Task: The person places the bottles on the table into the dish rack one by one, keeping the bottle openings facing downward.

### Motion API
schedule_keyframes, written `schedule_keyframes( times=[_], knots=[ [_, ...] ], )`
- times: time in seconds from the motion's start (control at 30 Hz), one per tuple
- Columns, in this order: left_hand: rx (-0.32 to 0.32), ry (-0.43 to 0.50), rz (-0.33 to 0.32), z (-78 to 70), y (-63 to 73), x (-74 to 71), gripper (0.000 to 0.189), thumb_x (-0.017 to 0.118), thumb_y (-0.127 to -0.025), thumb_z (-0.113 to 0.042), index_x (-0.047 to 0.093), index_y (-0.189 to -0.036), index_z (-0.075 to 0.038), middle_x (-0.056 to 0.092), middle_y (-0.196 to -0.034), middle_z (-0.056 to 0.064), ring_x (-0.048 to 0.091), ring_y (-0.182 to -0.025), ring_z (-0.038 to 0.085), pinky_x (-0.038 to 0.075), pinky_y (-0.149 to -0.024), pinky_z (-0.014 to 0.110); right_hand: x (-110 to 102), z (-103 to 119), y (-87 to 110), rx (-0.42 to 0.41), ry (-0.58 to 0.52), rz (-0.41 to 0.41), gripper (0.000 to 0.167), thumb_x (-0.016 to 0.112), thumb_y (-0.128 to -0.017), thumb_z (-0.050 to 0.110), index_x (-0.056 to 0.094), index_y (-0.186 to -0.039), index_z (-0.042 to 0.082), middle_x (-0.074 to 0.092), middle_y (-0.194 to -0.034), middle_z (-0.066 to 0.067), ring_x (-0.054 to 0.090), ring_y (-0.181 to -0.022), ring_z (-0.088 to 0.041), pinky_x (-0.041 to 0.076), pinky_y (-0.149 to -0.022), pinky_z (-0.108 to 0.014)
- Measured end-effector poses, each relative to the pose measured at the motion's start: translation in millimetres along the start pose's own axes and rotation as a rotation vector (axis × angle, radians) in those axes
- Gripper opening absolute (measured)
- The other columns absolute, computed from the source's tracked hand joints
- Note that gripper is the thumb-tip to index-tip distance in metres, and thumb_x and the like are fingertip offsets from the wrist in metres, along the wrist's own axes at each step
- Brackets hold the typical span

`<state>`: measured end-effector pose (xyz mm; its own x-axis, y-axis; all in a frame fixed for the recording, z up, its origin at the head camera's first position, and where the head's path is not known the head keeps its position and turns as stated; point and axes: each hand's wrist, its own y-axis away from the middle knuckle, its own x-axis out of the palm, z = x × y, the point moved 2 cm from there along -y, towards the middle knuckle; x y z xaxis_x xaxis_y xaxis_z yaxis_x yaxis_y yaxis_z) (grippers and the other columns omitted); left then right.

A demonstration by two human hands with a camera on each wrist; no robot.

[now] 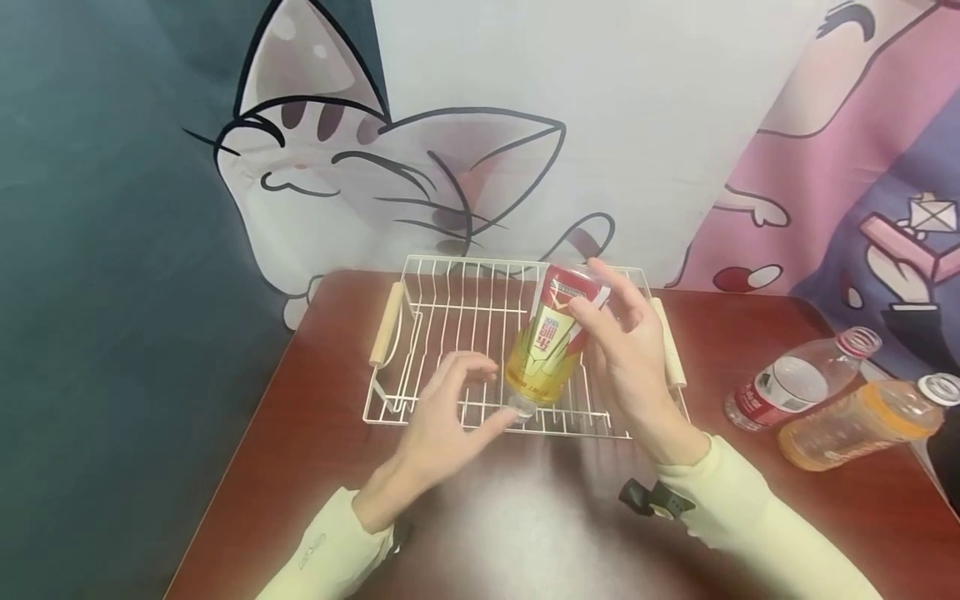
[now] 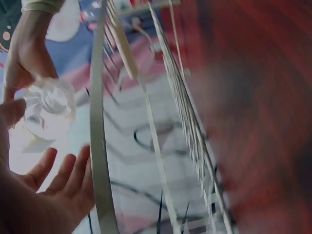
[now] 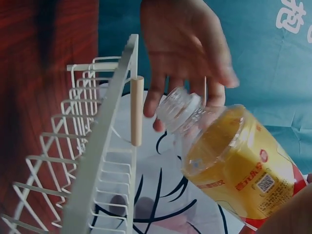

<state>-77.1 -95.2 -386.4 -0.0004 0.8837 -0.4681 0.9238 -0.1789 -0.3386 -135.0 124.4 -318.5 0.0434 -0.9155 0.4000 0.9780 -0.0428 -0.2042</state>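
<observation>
A clear plastic bottle (image 1: pixel 546 346) with a yellow and red label is held tilted, neck down, above a white wire rack (image 1: pixel 450 423). My right hand (image 1: pixel 633 358) grips it near its base, thumb over the label. Beside the neck, my left hand (image 1: pixel 450 412) is spread, its thumb close to the mouth. In the right wrist view the left hand's fingers (image 3: pixel 180 53) extend behind the clear threaded neck of the bottle (image 3: pixel 239 165). The left wrist view shows the bottle (image 2: pixel 51 114) end-on between both hands, the left palm turned up with its fingers apart.
The rack has wooden handles (image 1: pixel 386 325) at both ends and stands on the reddish-brown table (image 1: pixel 300 467) against a cartoon-printed cloth. To the right lie a clear bottle with a red label (image 1: pixel 795 383) and an orange-tinted bottle with a white cap (image 1: pixel 855 425).
</observation>
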Motion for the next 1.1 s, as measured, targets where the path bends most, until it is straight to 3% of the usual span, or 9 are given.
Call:
schedule_keyframes(
  times=[0.1,0.23,0.4,0.47,0.6,0.7,0.83,0.97,1.1],
  knots=[
    [0.066,-0.145,-0.131,7.8,0.8,-15.2,0.039,0.087,-0.093,-0.026,0.073,-0.125,-0.008,0.069,-0.134,0.009,0.066,-0.129,0.028,0.052,-0.114,0.053,7.1,2.5,-7.4,-0.014,-0.007,0.014,0.059,0.065,-0.098,-0.007,0.054,-0.156,-0.001,0.058,-0.15,-0.015,0.064,-0.12,-0.02,0.057,-0.098,-0.024],
    [0.063,-0.308,-0.255,21.0,-1.2,-38.5,0.039,0.087,-0.092,-0.025,0.076,-0.124,-0.005,0.068,-0.138,0.015,0.061,-0.134,0.037,0.045,-0.117,0.057,17.4,6.7,-17.9,-0.034,0.021,0.037,0.058,0.067,-0.099,-0.002,0.056,-0.156,-0.002,0.061,-0.147,-0.013,0.063,-0.114,-0.017,0.056,-0.093,-0.023],
    [-0.068,-0.409,-0.202,41.9,-2.2,-64.8,0.07,0.088,-0.093,-0.037,0.064,-0.149,-0.002,0.055,-0.159,0.019,0.047,-0.149,0.041,0.036,-0.123,0.064,32.2,14.1,-32.3,-0.063,0.064,0.048,0.057,0.07,-0.099,0.002,0.06,-0.155,0.002,0.067,-0.13,-0.006,0.064,-0.085,-0.012,0.056,-0.071,-0.021],
    [-0.125,-0.408,-0.182,50.2,-1.1,-73.2,0.077,0.088,-0.093,-0.039,0.059,-0.155,-0.003,0.051,-0.163,0.018,0.046,-0.151,0.04,0.038,-0.122,0.065,39.9,16.8,-40.6,-0.069,0.061,0.056,0.057,0.071,-0.099,0.003,0.06,-0.155,0.001,0.067,-0.127,-0.005,0.064,-0.086,-0.013,0.056,-0.073,-0.021],
    [-0.208,-0.411,-0.163,63.3,2.0,-84.2,0.084,0.086,-0.094,-0.043,0.053,-0.162,-0.006,0.049,-0.164,0.016,0.05,-0.148,0.038,0.044,-0.117,0.066,56.4,21.2,-60.8,-0.085,0.056,0.073,0.055,0.071,-0.099,0.004,0.059,-0.152,-0.005,0.068,-0.131,-0.007,0.065,-0.11,-0.018,0.056,-0.095,-0.027],
    [-0.245,-0.427,-0.13,68.3,4.3,-86.4,0.09,0.084,-0.095,-0.049,0.048,-0.166,-0.009,0.048,-0.165,0.015,0.054,-0.145,0.039,0.048,-0.111,0.07,67.4,22.9,-74.4,-0.098,0.055,0.072,0.054,0.073,-0.099,0.005,0.06,-0.151,-0.007,0.066,-0.134,-0.008,0.065,-0.112,-0.02,0.055,-0.102,-0.03],
    [-0.274,-0.434,-0.111,70.6,7.6,-87.0,0.093,0.083,-0.096,-0.053,0.045,-0.17,-0.012,0.049,-0.165,0.013,0.06,-0.138,0.041,0.05,-0.106,0.071,82.1,19.2,-88.4,-0.095,0.051,0.086,0.046,0.073,-0.101,0.007,0.065,-0.144,-0.006,0.067,-0.13,-0.008,0.065,-0.11,-0.018,0.052,-0.106,-0.032],
    [-0.297,-0.428,-0.123,72.5,9.4,-88.5,0.083,0.08,-0.099,-0.05,0.049,-0.168,-0.015,0.054,-0.161,0.012,0.06,-0.14,0.042,0.048,-0.108,0.069,93.6,5.7,-98.4,-0.043,0.057,0.097,0.035,0.073,-0.103,0.011,0.07,-0.136,-0.002,0.07,-0.122,-0.006,0.065,-0.12,-0.021,0.049,-0.115,-0.037],
    [-0.289,-0.434,-0.14,74.2,9.0,-88.8,0.072,0.078,-0.102,-0.042,0.054,-0.165,-0.015,0.059,-0.157,0.014,0.058,-0.144,0.043,0.047,-0.111,0.069,97.8,-12.5,-109.8,0.007,0.083,0.081,0.032,0.075,-0.104,0.015,0.071,-0.132,0.001,0.071,-0.116,-0.003,0.064,-0.118,-0.02,0.049,-0.112,-0.038]
  ],
)
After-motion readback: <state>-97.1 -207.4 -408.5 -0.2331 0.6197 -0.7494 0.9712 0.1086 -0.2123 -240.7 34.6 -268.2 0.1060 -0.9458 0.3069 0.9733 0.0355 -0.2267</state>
